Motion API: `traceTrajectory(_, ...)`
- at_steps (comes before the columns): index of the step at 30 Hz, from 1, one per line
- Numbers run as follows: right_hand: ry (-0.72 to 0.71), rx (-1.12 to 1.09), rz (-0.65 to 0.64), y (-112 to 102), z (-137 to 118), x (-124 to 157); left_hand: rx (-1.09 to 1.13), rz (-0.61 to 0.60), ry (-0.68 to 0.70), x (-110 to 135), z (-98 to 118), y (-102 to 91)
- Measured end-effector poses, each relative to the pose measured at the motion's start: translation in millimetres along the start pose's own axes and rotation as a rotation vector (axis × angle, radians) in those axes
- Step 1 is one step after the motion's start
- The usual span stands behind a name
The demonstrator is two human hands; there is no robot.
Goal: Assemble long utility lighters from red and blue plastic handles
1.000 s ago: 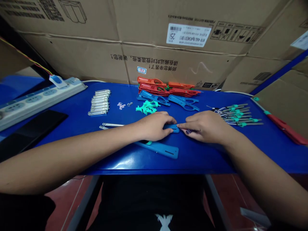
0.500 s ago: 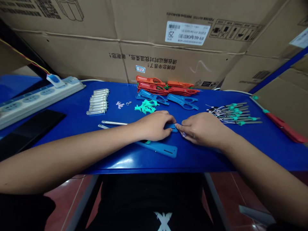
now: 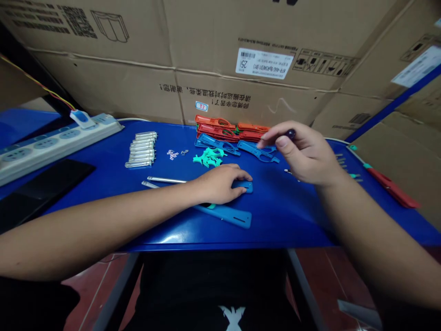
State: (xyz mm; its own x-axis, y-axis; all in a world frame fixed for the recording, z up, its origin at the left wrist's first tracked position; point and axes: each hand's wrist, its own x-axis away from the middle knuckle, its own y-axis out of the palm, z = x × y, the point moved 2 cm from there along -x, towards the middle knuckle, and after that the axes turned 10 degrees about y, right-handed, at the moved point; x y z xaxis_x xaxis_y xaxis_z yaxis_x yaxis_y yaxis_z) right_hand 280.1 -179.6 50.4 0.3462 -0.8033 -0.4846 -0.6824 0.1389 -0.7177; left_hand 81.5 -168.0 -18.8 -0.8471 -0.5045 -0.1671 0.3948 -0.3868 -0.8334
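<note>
My left hand (image 3: 218,184) lies closed over a blue plastic handle shell (image 3: 230,212) on the blue table (image 3: 103,184), pressing it down near the front edge. My right hand (image 3: 303,151) is raised above the table to the right, fingers curled with thumb and forefinger pinched; whatever they hold is too small to make out. Behind it lie blue shells (image 3: 220,143) and orange shells (image 3: 220,125) in a stack. Teal plastic pieces (image 3: 208,157) sit just beyond my left hand.
Metal tubes (image 3: 141,149) lie in a row at the left, two loose rods (image 3: 165,180) beside my left wrist. A power strip (image 3: 51,142) and a black phone (image 3: 37,186) are far left. Cardboard boxes (image 3: 241,55) wall the back. A red tool (image 3: 392,188) lies right.
My right hand has lifted off the blue shell and moved up and back toward the stacked shells. My left hand stays on the shell. The camera has shifted slightly.
</note>
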Motion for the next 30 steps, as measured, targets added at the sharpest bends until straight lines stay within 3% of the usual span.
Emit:
traceTrajectory(4,-0.056,0.126,0.095,10,6,-2,-0.001,0.001,0.0,0,-1,1.4)
traceTrajectory(8,0.168,-0.176,0.041,18,16,6,-0.008,0.002,-0.01,-1,-1,1.8)
traceTrajectory(11,0.2,-0.332,-0.042,24,15,8,-0.018,-0.01,-0.012,-1,-1,1.6)
traceTrajectory(25,0.211,-0.306,-0.025,28,11,4,-0.014,-0.006,-0.009,-2,-1,1.5)
traceTrajectory(30,0.227,-0.24,-0.025,25,10,1,-0.026,0.056,0.037,-11,-5,1.0)
